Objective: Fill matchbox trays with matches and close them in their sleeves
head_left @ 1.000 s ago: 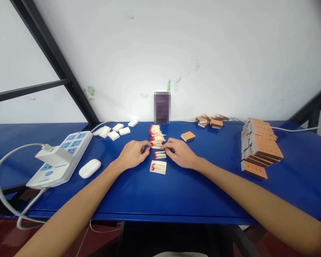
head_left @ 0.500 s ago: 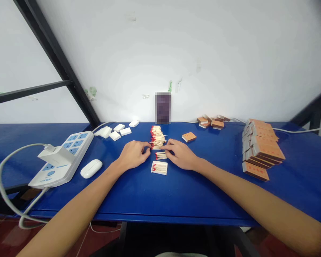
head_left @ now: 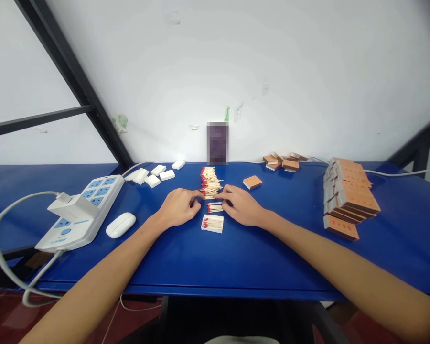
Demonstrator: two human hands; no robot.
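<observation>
A pile of red-headed matches [head_left: 210, 181] lies in the middle of the blue table. At its left, my left hand [head_left: 179, 205] touches the match heads with a stretched index fingertip, the thumb held apart. My right hand [head_left: 243, 204] has its index fingertip at the plain ends of the pile's near matches, its thumb also apart. Neither hand grips anything that I can see. Just nearer lies a small separate row of matches [head_left: 215, 207] between the two thumbs. Closest to me, a white matchbox tray [head_left: 212, 230] holds several matches.
White empty trays [head_left: 152, 181], a white rounded case [head_left: 121, 225] and a power strip [head_left: 109, 191] with a plug are on the left. Orange matchbox sleeves [head_left: 290, 165] lie at the back; one matchbox [head_left: 252, 182] is nearer. Stacked matchboxes [head_left: 358, 193] stand right. A pixelated dark rectangle [head_left: 218, 143] is against the wall.
The view has shifted slightly. My right index finger has straightened a little against the match ends; both hands otherwise stay about where they were.
</observation>
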